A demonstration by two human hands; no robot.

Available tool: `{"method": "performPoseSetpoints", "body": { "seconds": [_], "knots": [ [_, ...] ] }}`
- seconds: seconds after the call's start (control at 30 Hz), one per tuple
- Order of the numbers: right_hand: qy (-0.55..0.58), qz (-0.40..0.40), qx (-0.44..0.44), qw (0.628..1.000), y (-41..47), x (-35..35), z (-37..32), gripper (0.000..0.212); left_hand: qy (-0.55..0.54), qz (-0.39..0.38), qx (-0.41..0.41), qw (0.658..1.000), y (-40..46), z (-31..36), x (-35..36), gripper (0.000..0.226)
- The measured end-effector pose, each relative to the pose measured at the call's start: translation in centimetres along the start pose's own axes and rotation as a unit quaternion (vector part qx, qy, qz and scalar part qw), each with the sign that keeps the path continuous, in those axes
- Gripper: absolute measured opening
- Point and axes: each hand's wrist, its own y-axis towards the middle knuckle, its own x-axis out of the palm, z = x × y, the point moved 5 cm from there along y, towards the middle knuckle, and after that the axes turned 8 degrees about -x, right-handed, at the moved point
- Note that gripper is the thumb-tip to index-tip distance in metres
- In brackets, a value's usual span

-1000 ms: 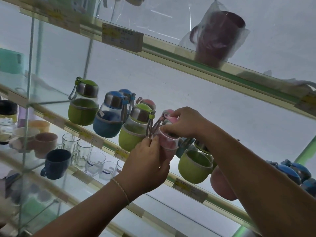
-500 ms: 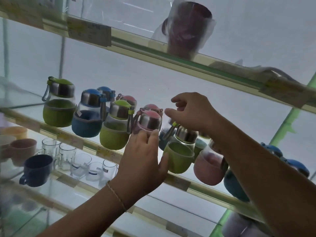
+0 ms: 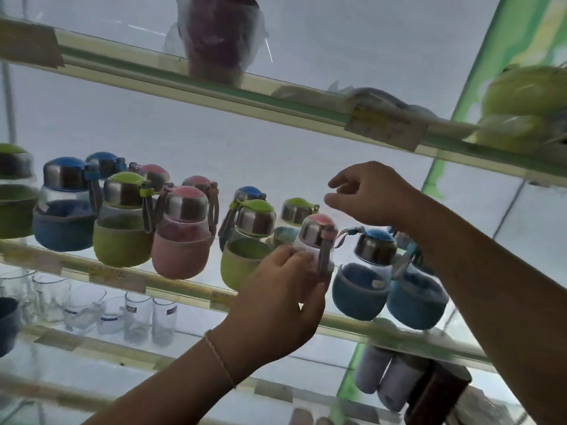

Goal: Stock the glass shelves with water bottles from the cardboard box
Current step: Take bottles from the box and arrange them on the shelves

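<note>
Several small round water bottles with steel caps and green, blue or pink sleeves stand along the middle glass shelf (image 3: 184,286). My left hand (image 3: 282,302) grips a pink-capped bottle (image 3: 317,237) from below at the shelf's front, between a green bottle (image 3: 245,253) and a blue bottle (image 3: 365,283). My right hand (image 3: 371,194) hovers above and behind the row, fingers loosely curled, holding nothing. The cardboard box is out of sight.
The upper shelf (image 3: 276,96) carries a bagged dark red cup (image 3: 221,38) and a green item (image 3: 521,108) at the right. Clear drinking glasses (image 3: 135,317) stand on the shelf below. Rolled grey items (image 3: 389,381) lie lower right.
The view has shifted right along the shelf. My left hand left the earlier pink bottle standing and now grips another pink-capped bottle further right. My right hand stays raised and empty.
</note>
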Motion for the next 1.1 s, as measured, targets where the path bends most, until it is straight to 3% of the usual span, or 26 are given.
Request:
{"method": "performPoseSetpoints", "body": {
  "seconds": [0.17, 0.3, 0.43, 0.77, 1.1],
  "knots": [
    [-0.010, -0.037, 0.002, 0.999, -1.2, -1.5, 3.5, 0.035, 0.011, -0.075, -0.019, 0.997, -0.8, 0.9, 5.4, 0.043],
    [-0.027, -0.129, -0.007, 0.991, -1.9, -1.0, 6.0, 0.046, 0.024, -0.104, -0.039, 0.993, -1.0, 1.5, 8.1, 0.044],
    [-0.016, -0.195, -0.038, 0.980, -2.5, 0.2, 7.3, 0.050, 0.026, -0.091, -0.039, 0.995, -0.8, 2.0, 9.7, 0.044],
    [-0.021, -0.190, -0.121, 0.974, -2.1, 1.3, 8.9, 0.041, -0.025, -0.038, -0.078, 0.996, -0.4, 3.1, 12.3, 0.026],
    [-0.015, -0.191, -0.121, 0.974, -1.5, 1.3, 10.7, 0.068, 0.028, -0.061, -0.148, 0.987, 0.5, 2.4, 15.4, 0.077]
  ]
}}
